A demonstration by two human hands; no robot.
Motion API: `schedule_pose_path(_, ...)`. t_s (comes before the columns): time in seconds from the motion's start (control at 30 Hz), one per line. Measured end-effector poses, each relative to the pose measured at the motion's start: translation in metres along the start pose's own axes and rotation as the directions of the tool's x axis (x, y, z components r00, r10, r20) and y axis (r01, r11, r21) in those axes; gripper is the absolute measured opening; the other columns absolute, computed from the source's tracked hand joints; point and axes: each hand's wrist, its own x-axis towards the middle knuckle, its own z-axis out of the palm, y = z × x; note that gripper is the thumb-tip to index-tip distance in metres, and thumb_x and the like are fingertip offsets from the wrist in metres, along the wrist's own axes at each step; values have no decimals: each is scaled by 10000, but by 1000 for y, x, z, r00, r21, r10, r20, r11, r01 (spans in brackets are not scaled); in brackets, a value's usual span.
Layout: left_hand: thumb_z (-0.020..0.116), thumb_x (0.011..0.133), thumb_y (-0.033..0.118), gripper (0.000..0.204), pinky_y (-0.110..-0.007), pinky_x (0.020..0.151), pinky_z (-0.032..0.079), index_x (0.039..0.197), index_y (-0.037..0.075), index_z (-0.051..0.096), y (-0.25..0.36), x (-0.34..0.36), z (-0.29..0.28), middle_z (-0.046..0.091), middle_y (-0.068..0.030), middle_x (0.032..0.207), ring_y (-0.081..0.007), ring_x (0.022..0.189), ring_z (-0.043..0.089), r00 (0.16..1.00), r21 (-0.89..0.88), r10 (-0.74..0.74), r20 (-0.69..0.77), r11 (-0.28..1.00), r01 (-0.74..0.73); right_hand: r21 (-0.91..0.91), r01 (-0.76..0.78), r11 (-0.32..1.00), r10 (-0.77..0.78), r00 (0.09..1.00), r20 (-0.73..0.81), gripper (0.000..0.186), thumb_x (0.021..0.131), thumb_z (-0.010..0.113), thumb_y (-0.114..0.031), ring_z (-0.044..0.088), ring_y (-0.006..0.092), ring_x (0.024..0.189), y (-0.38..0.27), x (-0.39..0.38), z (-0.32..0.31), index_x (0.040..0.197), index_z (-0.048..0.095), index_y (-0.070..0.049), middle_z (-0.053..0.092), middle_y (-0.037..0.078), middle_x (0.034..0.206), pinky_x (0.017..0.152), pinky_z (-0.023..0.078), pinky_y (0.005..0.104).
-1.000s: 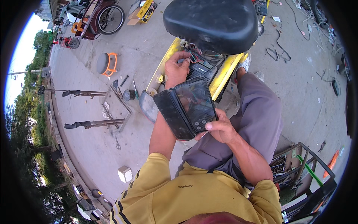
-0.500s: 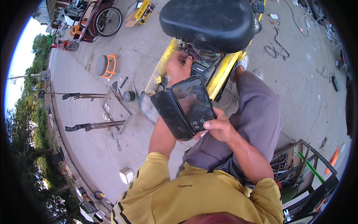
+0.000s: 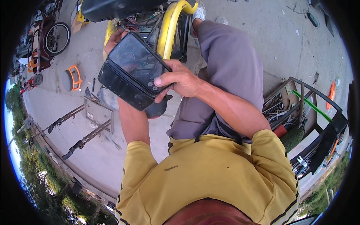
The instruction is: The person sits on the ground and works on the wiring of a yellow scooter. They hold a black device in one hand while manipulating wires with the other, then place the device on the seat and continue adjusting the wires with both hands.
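Note:
My right hand (image 3: 182, 78) grips a smartphone (image 3: 135, 56) in a black flip case (image 3: 125, 85), its thumb on the lower corner by the camera lenses. The case cover hangs open toward the lower left. Beyond the phone, my left hand (image 3: 115, 40) reaches into the opened body of a yellow-framed vehicle (image 3: 170, 28). Its fingers are bent together beside coloured wires (image 3: 131, 20); the phone covers part of the hand, and what it pinches cannot be made out. A black seat (image 3: 116, 8) is above the wiring.
An orange-legged stool (image 3: 73, 78) and a metal frame with two long legs (image 3: 98, 112) are at left. A metal rack of tools (image 3: 285, 107) stands at right, crossed by a green strip (image 3: 313, 107). A wheeled cart (image 3: 56, 39) is at the far left.
The view has swung right, so the vehicle and stool sit further left and more of the tool rack shows. The phone now covers more of my left hand, still at the wiring.

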Motion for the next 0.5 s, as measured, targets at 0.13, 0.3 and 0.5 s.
schedule_pose_path(0.13,741,905,85,255,-245,647,530,1049,-101,642,9,-5,12,727,-105,855,-126,715,665,992,66,-42,-118,997,50,-1,12,1000,-12,1000,-19,535,812,675,-120,696,278,951,2,4,0,1289,545,85,671,166,1117,677,641,455)
schedule_pose_path(0.3,710,922,68,202,-238,610,519,1018,-94,639,-6,5,10,719,-97,804,-110,673,654,997,7,28,-74,1000,-28,-14,-27,1000,27,1000,-10,543,811,692,-146,669,258,984,1,3,-2,1298,552,48,654,142,1131,688,644,431)
schedule_pose_path(0.5,668,943,57,151,-229,591,489,1027,-67,648,-13,6,2,717,-98,826,-98,678,636,997,-12,68,24,998,-67,-16,-36,999,36,999,-1,626,789,638,-77,712,279,931,6,2,3,1375,475,73,679,175,1129,679,647,470)
